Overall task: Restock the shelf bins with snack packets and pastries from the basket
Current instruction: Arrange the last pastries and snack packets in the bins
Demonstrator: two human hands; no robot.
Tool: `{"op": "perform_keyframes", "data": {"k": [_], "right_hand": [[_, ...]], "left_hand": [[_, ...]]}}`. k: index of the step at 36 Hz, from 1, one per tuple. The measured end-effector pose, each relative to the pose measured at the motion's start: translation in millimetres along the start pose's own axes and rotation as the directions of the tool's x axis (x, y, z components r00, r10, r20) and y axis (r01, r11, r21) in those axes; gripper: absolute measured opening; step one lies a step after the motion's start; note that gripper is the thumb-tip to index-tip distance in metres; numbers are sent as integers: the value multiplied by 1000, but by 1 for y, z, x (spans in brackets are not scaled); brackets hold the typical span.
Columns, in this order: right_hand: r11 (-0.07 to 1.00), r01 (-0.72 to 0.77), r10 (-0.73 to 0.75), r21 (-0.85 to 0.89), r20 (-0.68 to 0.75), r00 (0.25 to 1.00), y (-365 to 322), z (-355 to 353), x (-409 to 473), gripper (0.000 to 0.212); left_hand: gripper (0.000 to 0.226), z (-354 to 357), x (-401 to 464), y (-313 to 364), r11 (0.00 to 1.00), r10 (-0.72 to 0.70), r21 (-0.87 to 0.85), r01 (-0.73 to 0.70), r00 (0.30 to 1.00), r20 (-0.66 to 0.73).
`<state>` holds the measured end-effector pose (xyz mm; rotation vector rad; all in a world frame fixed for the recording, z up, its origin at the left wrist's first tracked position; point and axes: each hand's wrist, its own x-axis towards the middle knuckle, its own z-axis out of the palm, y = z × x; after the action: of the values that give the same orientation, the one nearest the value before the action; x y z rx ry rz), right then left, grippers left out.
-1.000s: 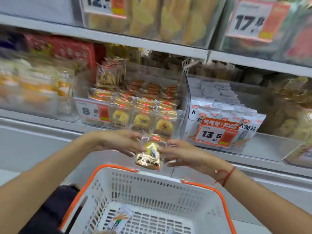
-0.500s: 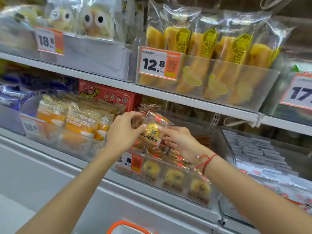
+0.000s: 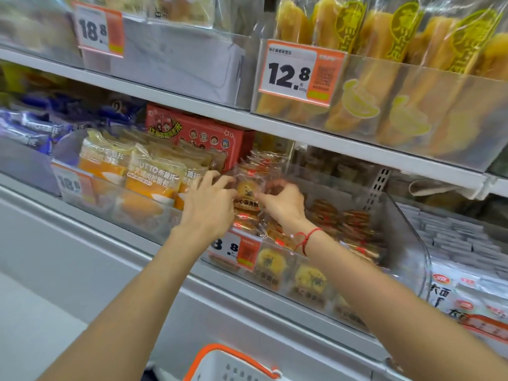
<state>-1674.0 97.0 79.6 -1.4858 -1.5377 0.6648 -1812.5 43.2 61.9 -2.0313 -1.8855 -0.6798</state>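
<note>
Mid-frame, pinching one egg-yolk pastry packet (image 3: 247, 195) between left hand (image 3: 207, 207) and right hand (image 3: 283, 204), just above the clear shelf bin (image 3: 395, 232). Best set upright, label forward, behind the front row; basket (image 3: 233, 364) at bottom edge.

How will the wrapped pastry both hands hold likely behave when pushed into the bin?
The pastry packet has clear, crinkly film, so it probably flexes and slides easily. The round cake inside looks crumbly; squeezing may crush it. Pinched by left hand and right hand, it seems light.
</note>
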Motion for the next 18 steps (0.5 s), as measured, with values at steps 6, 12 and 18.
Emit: {"op": "perform_keyframes", "data": {"k": [6, 12, 18], "right_hand": [[994, -103, 100, 28, 80, 992, 5, -8, 3, 20], [978, 38, -21, -203, 83, 996, 2, 0, -1, 16], [967, 57, -4, -249, 208, 978, -7, -10, -1, 18]], "left_hand": [[42, -4, -1, 5, 998, 31, 61, -31, 1000, 3], [44, -7, 1, 8, 994, -7, 106, -5, 994, 108], [46, -11, -1, 12, 994, -53, 106, 37, 987, 153]]}}
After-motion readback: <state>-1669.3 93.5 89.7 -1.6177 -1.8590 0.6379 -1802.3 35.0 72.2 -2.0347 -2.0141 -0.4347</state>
